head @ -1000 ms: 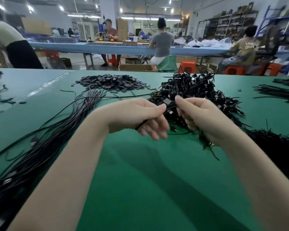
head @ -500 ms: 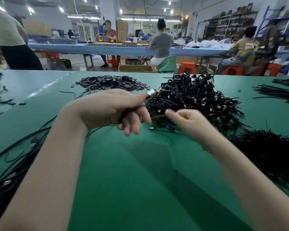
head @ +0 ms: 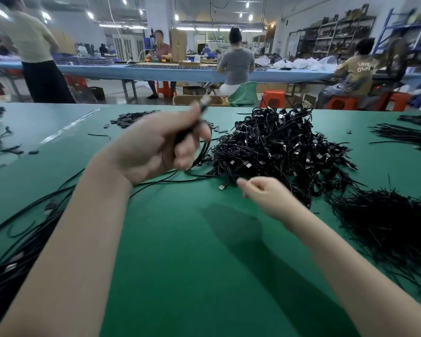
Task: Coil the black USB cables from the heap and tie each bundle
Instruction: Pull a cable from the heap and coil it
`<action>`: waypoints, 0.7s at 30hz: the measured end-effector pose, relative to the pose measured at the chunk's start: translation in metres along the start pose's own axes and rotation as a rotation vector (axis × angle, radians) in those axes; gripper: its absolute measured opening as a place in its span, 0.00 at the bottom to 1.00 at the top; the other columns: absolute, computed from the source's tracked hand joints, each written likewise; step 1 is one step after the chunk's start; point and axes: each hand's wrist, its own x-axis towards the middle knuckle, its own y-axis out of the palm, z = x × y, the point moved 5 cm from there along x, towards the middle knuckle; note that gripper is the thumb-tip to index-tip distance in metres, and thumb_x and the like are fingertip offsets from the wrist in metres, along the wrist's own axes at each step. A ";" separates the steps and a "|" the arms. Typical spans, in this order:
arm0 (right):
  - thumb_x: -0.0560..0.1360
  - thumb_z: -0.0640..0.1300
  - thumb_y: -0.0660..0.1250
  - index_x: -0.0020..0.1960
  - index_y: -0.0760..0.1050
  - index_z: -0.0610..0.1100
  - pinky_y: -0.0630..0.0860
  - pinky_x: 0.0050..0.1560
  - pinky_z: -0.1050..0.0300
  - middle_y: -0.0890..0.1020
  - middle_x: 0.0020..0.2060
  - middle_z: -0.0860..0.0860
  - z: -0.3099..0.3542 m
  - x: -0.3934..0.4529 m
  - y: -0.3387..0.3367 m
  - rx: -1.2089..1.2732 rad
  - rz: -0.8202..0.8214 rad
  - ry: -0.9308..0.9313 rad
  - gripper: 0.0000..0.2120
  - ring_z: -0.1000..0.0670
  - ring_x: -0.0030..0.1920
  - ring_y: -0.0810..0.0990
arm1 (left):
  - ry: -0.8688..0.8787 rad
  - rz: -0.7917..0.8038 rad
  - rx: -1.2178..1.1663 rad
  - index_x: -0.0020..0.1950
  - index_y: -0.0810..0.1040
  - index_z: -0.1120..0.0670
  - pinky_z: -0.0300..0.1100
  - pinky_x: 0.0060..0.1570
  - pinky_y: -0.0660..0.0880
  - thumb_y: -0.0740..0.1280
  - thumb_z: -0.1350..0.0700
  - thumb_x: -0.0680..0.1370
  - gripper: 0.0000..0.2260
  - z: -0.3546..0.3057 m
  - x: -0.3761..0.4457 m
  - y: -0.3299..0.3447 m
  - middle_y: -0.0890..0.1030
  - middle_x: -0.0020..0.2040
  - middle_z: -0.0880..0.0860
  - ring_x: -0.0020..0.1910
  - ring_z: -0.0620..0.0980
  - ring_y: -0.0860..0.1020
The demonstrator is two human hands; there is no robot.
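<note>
My left hand (head: 161, 144) grips a black cable (head: 199, 152), raised above the green surface (head: 180, 263), plug end poking up. My right hand (head: 265, 195), fingers curled, looks empty, beside the heap (head: 277, 147). Loose cables (head: 22, 239) trail left; black ties (head: 387, 222) pile right; small black pieces (head: 129, 117) lie beyond.

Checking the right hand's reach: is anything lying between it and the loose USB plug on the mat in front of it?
Nothing visible. The right hand sits beside the USB plug, with only bare green mat between them. The cable heap lies behind.
</note>
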 end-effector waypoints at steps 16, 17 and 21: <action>0.80 0.47 0.61 0.47 0.82 0.48 0.74 0.36 0.55 0.83 0.38 0.54 0.019 -0.007 0.014 0.074 0.065 -0.068 0.11 0.55 0.31 0.75 | 0.055 -0.164 -0.493 0.43 0.72 0.54 0.33 0.26 0.60 0.53 0.53 0.84 0.14 0.009 0.021 0.022 0.63 0.26 0.44 0.23 0.41 0.62; 0.80 0.47 0.61 0.50 0.81 0.49 0.73 0.34 0.56 0.84 0.41 0.54 0.017 -0.005 0.005 0.055 -0.019 -0.056 0.10 0.56 0.30 0.74 | 0.048 -0.148 -0.489 0.44 0.71 0.54 0.34 0.26 0.59 0.52 0.54 0.83 0.13 0.009 0.021 0.021 0.64 0.26 0.44 0.23 0.41 0.61; 0.80 0.52 0.60 0.50 0.80 0.52 0.78 0.47 0.57 0.85 0.44 0.51 0.032 -0.005 -0.001 0.640 0.116 -0.035 0.10 0.52 0.44 0.84 | -0.061 -0.069 -0.383 0.44 0.70 0.54 0.33 0.28 0.64 0.54 0.53 0.83 0.11 0.023 0.025 0.033 0.69 0.30 0.46 0.26 0.42 0.67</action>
